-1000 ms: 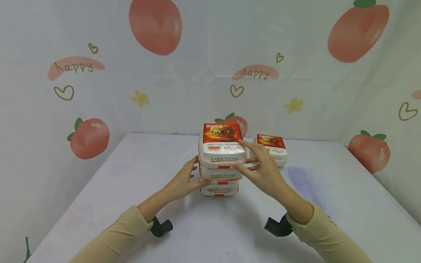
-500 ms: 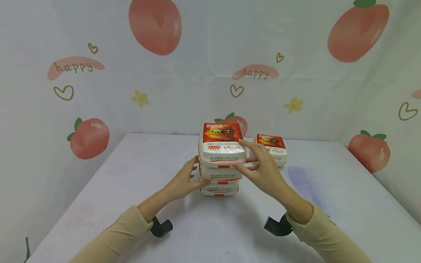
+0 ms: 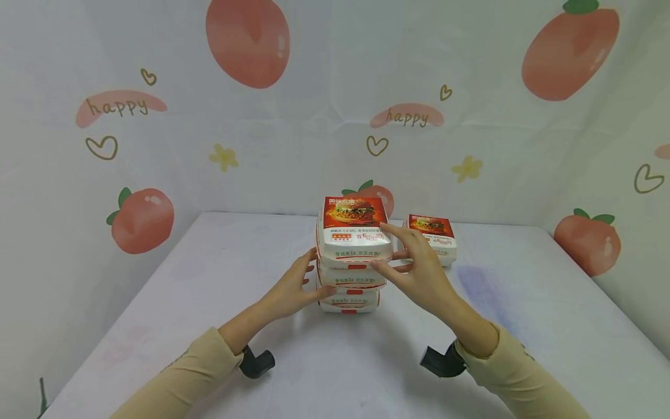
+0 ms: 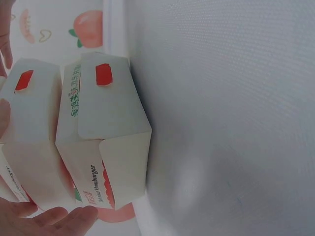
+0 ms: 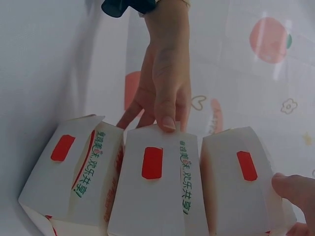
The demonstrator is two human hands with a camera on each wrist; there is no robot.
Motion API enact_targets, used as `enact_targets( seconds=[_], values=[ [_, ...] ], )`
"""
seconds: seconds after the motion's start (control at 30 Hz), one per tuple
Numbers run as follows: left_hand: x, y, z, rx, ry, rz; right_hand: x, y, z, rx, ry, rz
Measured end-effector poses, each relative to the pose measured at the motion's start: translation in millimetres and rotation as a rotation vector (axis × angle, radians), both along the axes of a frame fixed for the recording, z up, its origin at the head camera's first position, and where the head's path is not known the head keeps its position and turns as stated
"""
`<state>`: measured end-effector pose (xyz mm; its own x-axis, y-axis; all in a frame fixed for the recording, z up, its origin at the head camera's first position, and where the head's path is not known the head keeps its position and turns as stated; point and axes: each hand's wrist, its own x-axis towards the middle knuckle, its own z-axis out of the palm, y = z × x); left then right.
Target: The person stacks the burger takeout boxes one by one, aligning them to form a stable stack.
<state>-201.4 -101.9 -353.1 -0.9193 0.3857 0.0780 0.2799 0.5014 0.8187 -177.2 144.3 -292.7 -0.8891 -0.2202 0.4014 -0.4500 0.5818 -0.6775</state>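
Note:
Three white hamburger boxes stand stacked on the table. The top box (image 3: 353, 238) shows a red burger picture on its lid. Below it are the middle box (image 3: 361, 278) and the bottom box (image 3: 349, 302). My left hand (image 3: 290, 294) grips the middle box at its left side, thumb on the front and fingers along the side, as the right wrist view also shows. My right hand (image 3: 425, 269) holds the top box by its right side, its thumb at the front lower corner. In the left wrist view, the bottom box (image 4: 106, 108) rests on the tabletop.
Another hamburger box (image 3: 433, 240) stands behind and to the right of the stack, partly hidden by my right hand. The white table (image 3: 220, 256) ends at a fruit-printed backdrop (image 3: 293, 134). A black wrist mount (image 3: 256, 362) hangs under each forearm.

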Motion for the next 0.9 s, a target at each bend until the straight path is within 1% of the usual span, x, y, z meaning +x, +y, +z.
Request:
enact_targets(
  seconds=[0.57,0.9],
  values=[
    [1.6,0.4,1.7,-0.003,-0.004,0.005,1.1,1.1,1.0,0.001,-0.01,-0.001],
    [0.6,-0.1,0.7,-0.005,0.001,0.003,0.9,4.1,1.5,-0.001,0.008,-0.009]
  ],
)
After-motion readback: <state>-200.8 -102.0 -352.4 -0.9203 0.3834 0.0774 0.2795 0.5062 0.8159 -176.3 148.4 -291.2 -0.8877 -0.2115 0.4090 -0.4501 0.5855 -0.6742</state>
